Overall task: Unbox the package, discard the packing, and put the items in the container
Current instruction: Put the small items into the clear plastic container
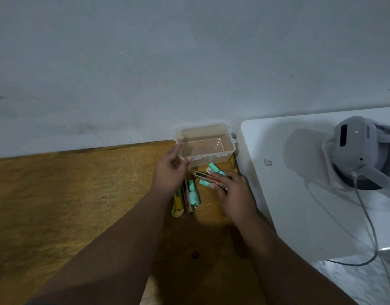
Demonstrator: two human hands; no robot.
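Head view: the clear plastic container (206, 156) stands without a lid at the far edge of the wooden tabletop (57, 194), close to the wall. Nothing can be seen inside it. Standing there, its opening is within reach of both hands. The left hand (171, 172) is open with relaxed fingers. Its fingertips are at the container's left front corner, touching it or nearly so, probably to steady the container for loading. The right hand (233, 188) lies just in front of the container, with its fingers bent down over a flat carton (208, 177) and two mint-green tubes (214, 167). Contact is plain, but whether the fingers grip any of these items cannot be told. A third tube (193, 193) lies on the tabletop just beside the left wrist, next to a brown packing strip (186, 198) and a yellow utility knife (175, 204). The knife is presumably set down there because the cutting is done. All the items therefore lie between the two hands and just short of the container's front wall. A white surface (299, 205) to the right carries a grey headset (354, 150), well apart from the work.
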